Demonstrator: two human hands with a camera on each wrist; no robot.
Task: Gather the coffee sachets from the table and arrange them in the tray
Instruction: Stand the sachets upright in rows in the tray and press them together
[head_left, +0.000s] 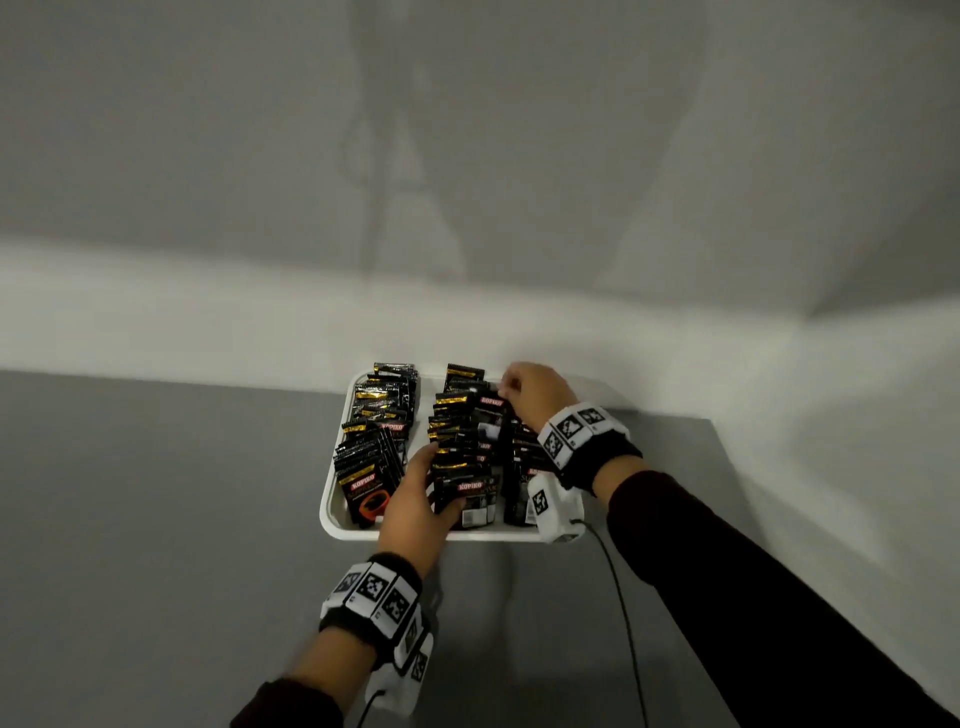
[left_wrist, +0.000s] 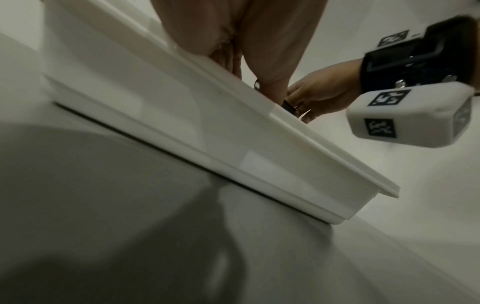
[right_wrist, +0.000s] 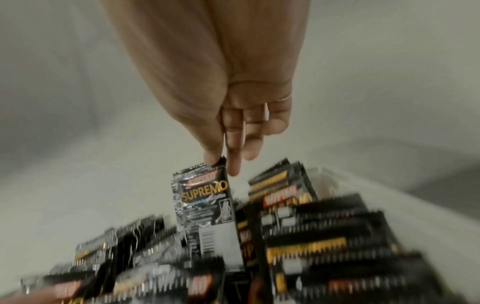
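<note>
A white tray on the grey table holds three rows of black coffee sachets standing on edge. My right hand reaches over the far part of the tray. In the right wrist view its thumb and forefinger pinch the top edge of one silvery-black sachet, which stands upright among the middle and right rows. My left hand lies at the front of the middle row, with straight fingers along its left side and the thumb against the front sachet. The tray wall hides those fingertips in the left wrist view.
The tray sits at the table's far edge against a white wall. Bare grey tabletop spreads to the left and front. A thin black cable trails from the right wrist camera across the table.
</note>
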